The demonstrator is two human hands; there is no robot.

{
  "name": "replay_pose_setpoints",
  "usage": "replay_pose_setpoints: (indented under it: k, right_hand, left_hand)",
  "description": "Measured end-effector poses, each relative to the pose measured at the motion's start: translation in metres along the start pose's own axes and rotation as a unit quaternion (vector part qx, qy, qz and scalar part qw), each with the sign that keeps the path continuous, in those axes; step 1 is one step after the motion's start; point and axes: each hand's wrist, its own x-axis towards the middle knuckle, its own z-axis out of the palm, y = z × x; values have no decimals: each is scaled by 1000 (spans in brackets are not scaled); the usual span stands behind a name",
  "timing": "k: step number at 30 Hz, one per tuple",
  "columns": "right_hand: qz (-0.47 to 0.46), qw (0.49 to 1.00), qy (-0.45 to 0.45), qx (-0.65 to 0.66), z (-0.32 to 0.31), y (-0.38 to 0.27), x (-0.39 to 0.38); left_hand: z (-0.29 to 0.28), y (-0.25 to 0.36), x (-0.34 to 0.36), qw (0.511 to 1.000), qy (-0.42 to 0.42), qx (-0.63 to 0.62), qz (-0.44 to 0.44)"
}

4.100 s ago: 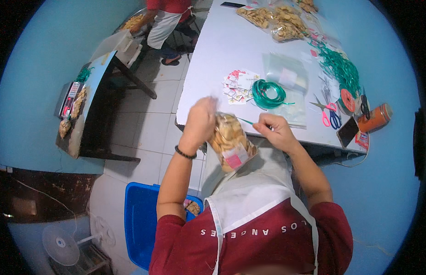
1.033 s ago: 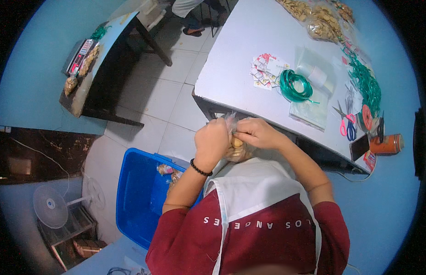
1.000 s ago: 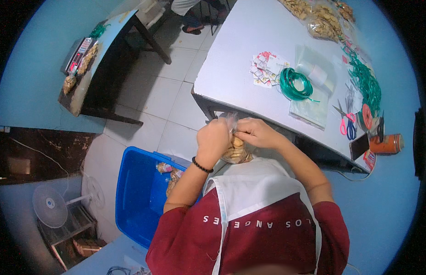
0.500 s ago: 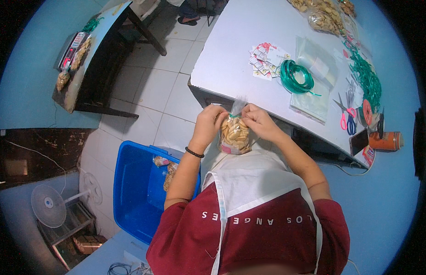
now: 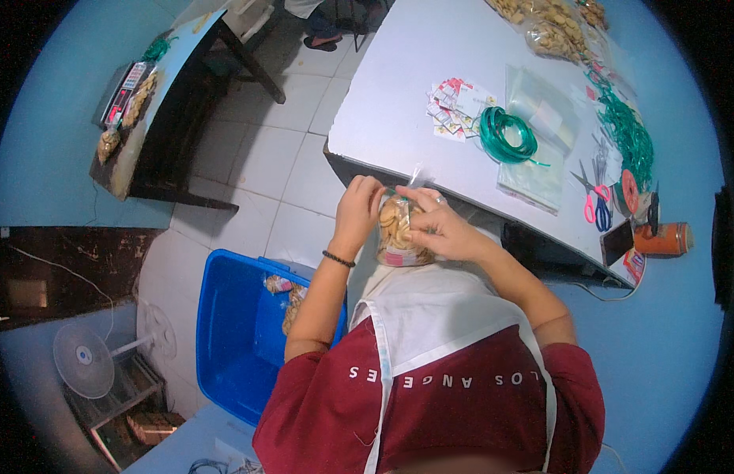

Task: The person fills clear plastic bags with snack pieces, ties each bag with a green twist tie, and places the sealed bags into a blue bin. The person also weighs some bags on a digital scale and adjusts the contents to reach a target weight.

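In my lap, against the white apron [image 5: 406, 304], a clear plastic bag of tan oval chips [image 5: 395, 231] stands upright. Green ribbon [image 5: 389, 192] goes round its gathered neck, and the clear top sticks up above. My left hand [image 5: 359, 209] is at the left of the neck, thumb and fingers pinched on the ribbon. Across the bag's upper right lies my right hand [image 5: 442, 225], its index fingertip at the neck and its thumb lower on the bag's front. Part of the ribbon is hidden behind the right fingers.
On the white table [image 5: 398, 87] are a coil of green ribbon [image 5: 507, 136], small printed cards [image 5: 458, 110], flat clear bags [image 5: 533, 186], scissors [image 5: 594, 201], a phone [image 5: 617, 242] and filled bags [image 5: 553, 35]. A blue bin [image 5: 233, 340] holding filled bags stands at my left.
My right hand has turned and spread over the bag's front, its thumb now lower. The left hand has shifted slightly away from the neck, to the left. The bag stays in place.
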Motion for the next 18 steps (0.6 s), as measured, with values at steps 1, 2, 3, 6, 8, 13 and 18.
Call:
replay_pose_setpoints:
  k: [1,2,3,6,8,13,18]
  right_hand:
    - [34,999,-6,27,-4,2,2]
    - [82,995,-21,49,-7,3,4]
    - [94,990,-20,105,-10,4,6]
    - [106,979,-20,174,-14,-2,10]
    - [61,993,-35,97,-14,-8,12]
    - [42,995,-24,82,-13,-17,10]
    - [50,994,-8,94,-13,-15,6]
  left_hand:
    - [-2,6,-4,998,16,-65,21]
    - [-2,13,-9,990,31,-131,41]
    - [-2,20,-14,978,46,-195,59]
    - [-2,35,-26,979,1,-200,-51]
    - [-4,38,-22,986,24,-162,37]
    - [-6,40,-16,986,37,-99,132]
    - [-5,45,-18,983,43,-168,66]
